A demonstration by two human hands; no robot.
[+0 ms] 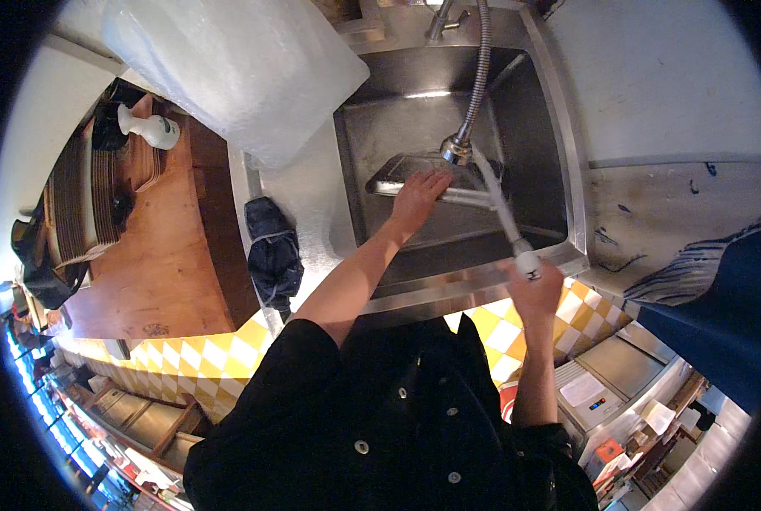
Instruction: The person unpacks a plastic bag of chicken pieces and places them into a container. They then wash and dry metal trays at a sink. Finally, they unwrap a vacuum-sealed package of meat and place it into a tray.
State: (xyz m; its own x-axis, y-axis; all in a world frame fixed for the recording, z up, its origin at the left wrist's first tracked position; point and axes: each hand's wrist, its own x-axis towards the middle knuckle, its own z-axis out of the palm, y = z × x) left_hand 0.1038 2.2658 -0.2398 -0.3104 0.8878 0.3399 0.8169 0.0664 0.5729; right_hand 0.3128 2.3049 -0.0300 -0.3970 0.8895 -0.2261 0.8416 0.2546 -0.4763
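Observation:
A shallow rectangular metal tray (390, 187) lies in the stainless-steel sink (406, 124). My left hand (421, 190) reaches over the tray's near rim, its fingers laid across it and its thumb hidden. At the sink's front right edge, my right hand (537, 281) is closed around the white end of a long pale handle (498, 201). Blur hides what kind of tool it is. The handle's far end passes just beside the chrome spout head of a flexible metal hose (457, 150), and I cannot tell whether they touch.
A large cloudy plastic sheet or bag (240, 70) covers the back left counter. A dark cloth (272, 252) lies at the counter's left edge. Beyond it, a wooden surface (157, 268) bears a white spray bottle (154, 128) and stacked trays (77, 198). A blue cloth (725, 300) hangs right.

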